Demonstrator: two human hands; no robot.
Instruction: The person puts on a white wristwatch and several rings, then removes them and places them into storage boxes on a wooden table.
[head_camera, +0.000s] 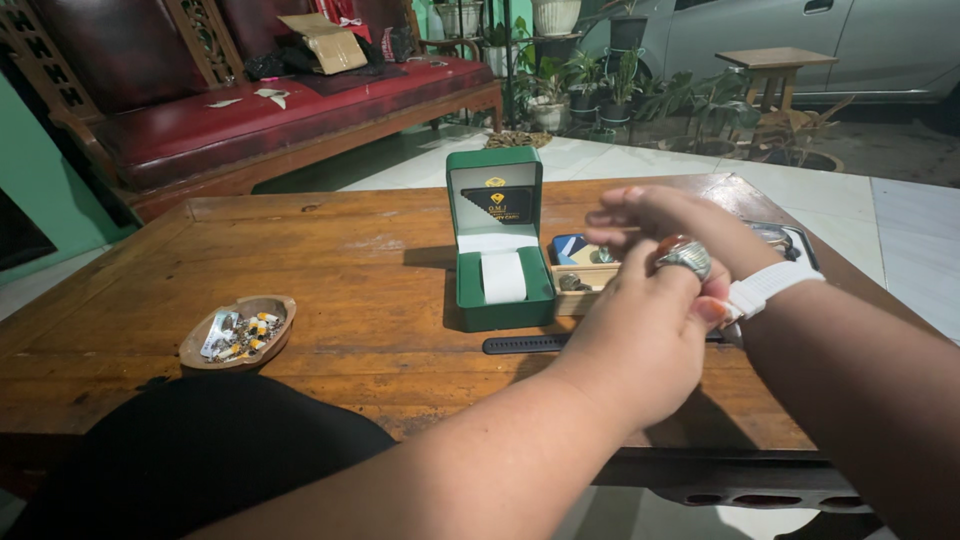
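White watch strap sits around the right wrist, right of frame centre, just above the table edge. Left hand crosses in from lower left, fingers curled closed on the strap, pinching it at the wrist; a big silver ring with an orange stone on one finger. Right hand is open, fingers spread loose and blurred, holding nothing, hovering over a small wooden tray of bits. Just left of the tray, a green watch box stands open, white cushion inside. A black strap lies flat in front of the box. Wooden ashtray at left on the wooden table. Red bench upper left, potted plants top centre.
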